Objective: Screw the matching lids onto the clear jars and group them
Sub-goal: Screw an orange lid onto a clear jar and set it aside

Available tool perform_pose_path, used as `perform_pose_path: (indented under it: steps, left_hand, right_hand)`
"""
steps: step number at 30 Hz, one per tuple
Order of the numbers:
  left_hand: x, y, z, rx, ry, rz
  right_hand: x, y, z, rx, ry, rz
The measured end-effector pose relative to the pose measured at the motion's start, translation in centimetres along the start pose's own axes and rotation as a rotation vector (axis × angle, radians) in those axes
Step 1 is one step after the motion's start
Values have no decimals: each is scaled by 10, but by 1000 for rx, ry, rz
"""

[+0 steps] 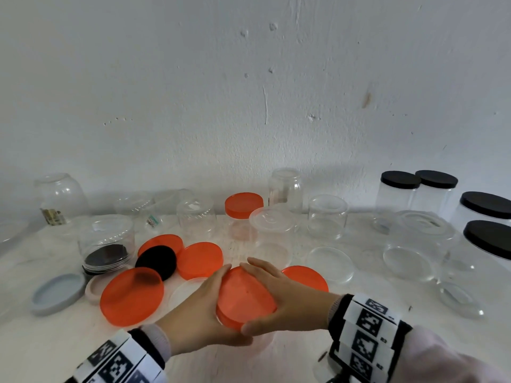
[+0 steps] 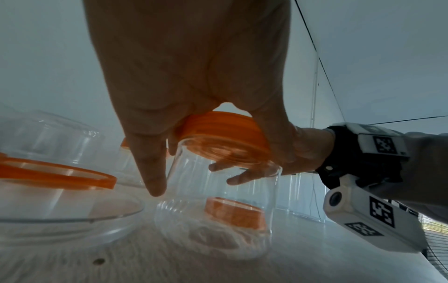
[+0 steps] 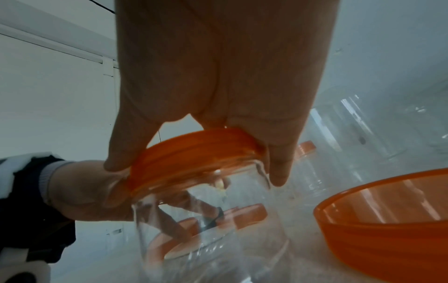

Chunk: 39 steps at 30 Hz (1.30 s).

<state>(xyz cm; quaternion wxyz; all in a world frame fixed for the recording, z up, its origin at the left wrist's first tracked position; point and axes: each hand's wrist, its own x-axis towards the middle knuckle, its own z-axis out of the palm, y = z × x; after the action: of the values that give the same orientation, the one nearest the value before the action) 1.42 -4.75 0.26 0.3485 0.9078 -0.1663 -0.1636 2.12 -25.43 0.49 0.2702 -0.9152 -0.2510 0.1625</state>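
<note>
At the front centre of the white table [image 1: 290, 363] stands a clear jar [image 2: 218, 201] with an orange lid [image 1: 244, 297] on its mouth. My left hand [image 1: 213, 299] comes in from the left and wraps round the jar just under the lid, its fingers showing through the glass in the right wrist view. My right hand [image 1: 273, 294] grips the lid's rim from the right, thumb on the near edge and fingers over the far edge. In the wrist views the lid [image 3: 194, 153] sits slightly tilted on the jar [image 3: 194, 229]. Most of the jar is hidden in the head view.
Loose orange lids [image 1: 132, 295] [image 1: 199, 259] [image 1: 307, 276] and a black lid [image 1: 156, 262] lie close around the hands. Blue-grey [image 1: 58, 293] and pink [image 1: 95, 290] lids lie front left. An orange-capped jar [image 1: 243, 214] and several open clear jars stand behind; black-lidded jars [image 1: 401, 194] stand right.
</note>
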Motion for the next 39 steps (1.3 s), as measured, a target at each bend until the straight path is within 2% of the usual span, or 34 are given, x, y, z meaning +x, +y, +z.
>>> perform_pose_path:
  steps: [4, 7, 11, 17, 23, 32, 39]
  left_hand:
    - [0, 2, -2, 4, -25, -8]
    - [-1, 4, -2, 23, -28, -16]
    - [-1, 7, -5, 57, -17, -2]
    - [7, 10, -6, 66, 0, 11]
    - [20, 11, -9, 62, 62, 20]
    - [51, 9, -29, -68, 212, -105]
    - [78, 14, -29, -33, 212, -142]
  right_hand:
    - [-10, 14, -12, 67, -30, 12]
    - [-18, 28, -25, 124, -13, 95]
    - [-18, 48, -38, -65, 11, 266]
    - [-8, 65, -29, -293, -164, 421]
    - [-3, 68, -22, -385, -100, 425]
    - [-15, 65, -28, -343, -75, 419]
    - [-27, 63, -36, -294, -108, 463]
